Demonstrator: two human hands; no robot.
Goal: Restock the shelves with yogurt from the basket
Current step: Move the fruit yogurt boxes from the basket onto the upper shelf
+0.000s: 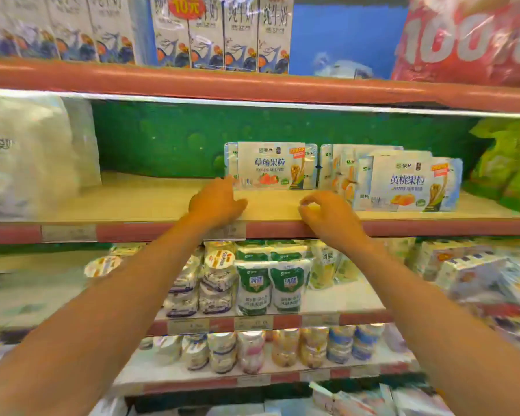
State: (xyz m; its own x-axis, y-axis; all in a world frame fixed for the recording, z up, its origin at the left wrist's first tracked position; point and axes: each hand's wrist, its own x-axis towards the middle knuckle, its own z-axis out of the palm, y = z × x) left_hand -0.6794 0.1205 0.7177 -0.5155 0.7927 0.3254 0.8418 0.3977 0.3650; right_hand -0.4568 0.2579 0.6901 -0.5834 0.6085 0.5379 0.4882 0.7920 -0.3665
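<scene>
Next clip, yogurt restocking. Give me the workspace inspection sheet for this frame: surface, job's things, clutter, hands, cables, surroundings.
Surface: beige middle shelf with a red front rail.
Job's things: strawberry yogurt pack upright near the back; peach yogurt packs in a row to its right; basket not in view.
Clutter: white bags at the left end, green bags at the right end.
Hands: left hand reaches to the strawberry pack's lower left corner; right hand has curled fingers over the shelf edge and holds nothing visible.
Cables: nothing seen.
Surroundings: milk cartons above; green pouches and yogurt cups on the lower shelves.
</scene>
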